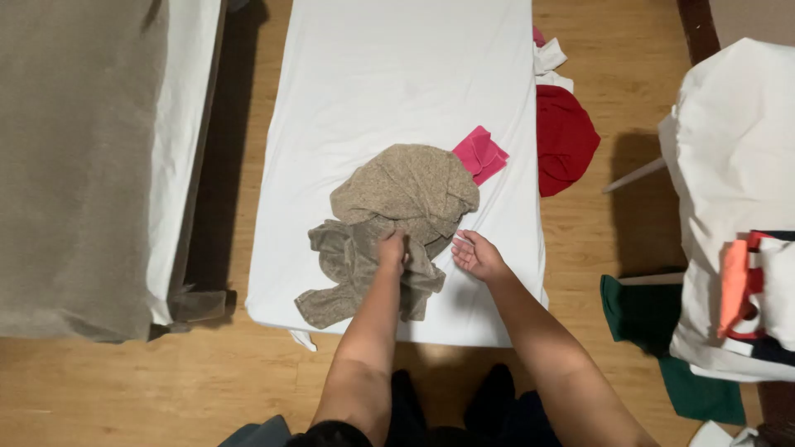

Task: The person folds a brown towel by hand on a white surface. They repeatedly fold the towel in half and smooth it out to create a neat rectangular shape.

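Observation:
A crumpled beige-brown knitted garment (406, 199) lies bunched on the near half of a long table covered with a white sheet (397, 74). My left hand (391, 250) grips a fold of this garment near its lower middle. Just to the right of the garment, my right hand (475, 255) hovers with palm up and fingers apart, holding nothing. A small folded pink cloth (480, 154) lies on the sheet at the garment's upper right edge.
A red garment (565, 139) and white cloths (548, 60) hang off the table's right side. A bed with grey cover (74, 165) stands left. A white-covered surface (729, 165) with orange and dark clothes (745, 290) stands right; a green cloth (654, 323) lies on the wooden floor.

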